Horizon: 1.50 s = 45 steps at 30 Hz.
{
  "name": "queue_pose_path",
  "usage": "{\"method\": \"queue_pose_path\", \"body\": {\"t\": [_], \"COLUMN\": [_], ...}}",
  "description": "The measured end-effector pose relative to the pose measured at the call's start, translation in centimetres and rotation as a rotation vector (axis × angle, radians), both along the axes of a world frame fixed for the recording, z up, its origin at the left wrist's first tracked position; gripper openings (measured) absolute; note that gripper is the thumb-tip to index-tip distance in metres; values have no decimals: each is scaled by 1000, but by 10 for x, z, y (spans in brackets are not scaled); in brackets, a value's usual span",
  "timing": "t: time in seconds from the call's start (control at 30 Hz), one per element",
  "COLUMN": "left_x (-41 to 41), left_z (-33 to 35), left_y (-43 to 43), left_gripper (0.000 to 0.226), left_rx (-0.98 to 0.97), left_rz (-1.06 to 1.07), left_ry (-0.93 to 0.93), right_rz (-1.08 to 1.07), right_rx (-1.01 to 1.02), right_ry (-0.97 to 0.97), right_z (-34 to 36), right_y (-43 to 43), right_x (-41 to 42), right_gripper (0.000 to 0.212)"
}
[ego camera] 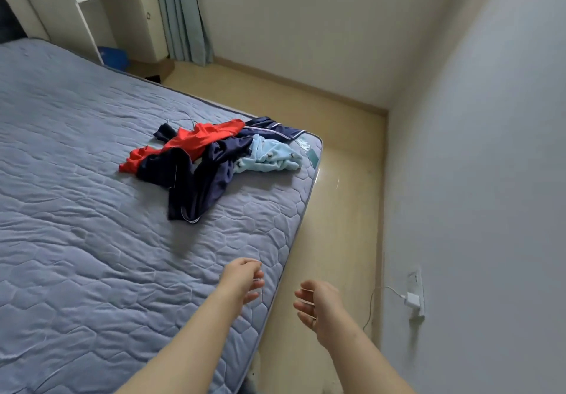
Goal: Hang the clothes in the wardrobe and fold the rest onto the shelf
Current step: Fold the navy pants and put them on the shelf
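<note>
A heap of clothes lies near the far right corner of the quilted grey-blue mattress [76, 179]: a red garment [190, 140], a dark navy garment with white piping [196, 179] and a light blue fleecy piece [269, 156]. A thin wire hanger [180, 118] pokes out behind the red one. My left hand [243, 278] hovers over the mattress's near right edge, fingers loosely curled, holding nothing. My right hand [318, 303] hangs over the floor beside the bed, fingers apart and empty. Both hands are well short of the heap. No wardrobe is visible.
A wooden floor strip [346, 194] runs between the bed and the right wall. A white charger [412, 300] is plugged into a wall socket at the right, its cable trailing down. A cream desk unit [122, 4], a blue box [115, 56] and a grey-blue curtain [183, 13] stand at the back.
</note>
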<state>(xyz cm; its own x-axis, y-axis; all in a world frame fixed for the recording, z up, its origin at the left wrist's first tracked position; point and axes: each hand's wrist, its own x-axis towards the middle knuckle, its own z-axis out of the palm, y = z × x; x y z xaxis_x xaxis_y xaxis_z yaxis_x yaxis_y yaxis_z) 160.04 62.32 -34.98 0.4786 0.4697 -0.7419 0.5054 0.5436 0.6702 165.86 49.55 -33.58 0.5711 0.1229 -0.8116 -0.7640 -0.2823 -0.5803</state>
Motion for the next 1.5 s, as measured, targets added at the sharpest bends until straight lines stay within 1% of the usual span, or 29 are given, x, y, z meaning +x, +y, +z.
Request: {"method": "queue_pose_path", "body": {"t": [0.1,0.17,0.23,0.33,0.5,0.6,0.67,0.73,0.77,0.83,0.9,1.03,1.07,1.13,1.17,1.2,1.23,1.3,1.33,1.37,1.43,1.5], "left_x": [48,72,91,116,179,219,254,269,286,302,317,334,338,349,356,366,375,388,394,398,398,386], "left_z": [9,13,10,2,-21,-38,-59,-66,-81,-97,-117,-156,-164,-185,-195,-207,-216,-231,-235,-238,-237,-224], "left_y": [40,67,94,130,195,234,265,283,299,319,346,403,412,426,432,438,444,450,451,450,446,445], "left_gripper": [19,18,17,16,18,16,15,14,15,17,19,18,22,43,53,59,56,29,19,18,23,25], "left_rx": [23,30,39,39,43,67,51,45,23,36,98,333,398,507,533,531,514,487,467,448,397,430], "left_rz": [23,47,84,165,344,443,532,544,573,555,517,235,169,77,41,3,-36,-108,-97,-41,130,279], "left_ry": [-8,-1,24,69,105,166,217,251,271,327,407,644,685,725,733,740,751,797,815,798,694,647], "right_rz": [40,79,128,217,402,521,645,708,765,842,912,959,967,981,986,988,991,981,974,966,957,980], "right_rx": [14,24,22,12,8,0,-43,-63,-89,-113,-117,-94,-97,-99,-98,-102,-110,-139,-150,-152,-151,-113], "right_ry": [-15,-14,16,42,36,24,37,36,35,29,25,33,24,12,9,2,-9,-18,-17,-10,-1,-30], "right_z": [9,9,5,-5,-24,-40,-59,-66,-78,-94,-114,-160,-167,-185,-191,-200,-209,-220,-224,-227,-228,-220], "right_y": [47,78,110,151,232,277,317,338,360,384,414,467,475,489,493,496,499,500,498,497,497,500], "right_x": [57,87,112,147,227,272,314,334,354,376,394,419,424,436,441,449,456,465,469,471,471,467], "right_gripper": [16,13,10,11,15,16,13,13,13,12,11,16,17,14,13,13,14,15,15,15,15,17]}}
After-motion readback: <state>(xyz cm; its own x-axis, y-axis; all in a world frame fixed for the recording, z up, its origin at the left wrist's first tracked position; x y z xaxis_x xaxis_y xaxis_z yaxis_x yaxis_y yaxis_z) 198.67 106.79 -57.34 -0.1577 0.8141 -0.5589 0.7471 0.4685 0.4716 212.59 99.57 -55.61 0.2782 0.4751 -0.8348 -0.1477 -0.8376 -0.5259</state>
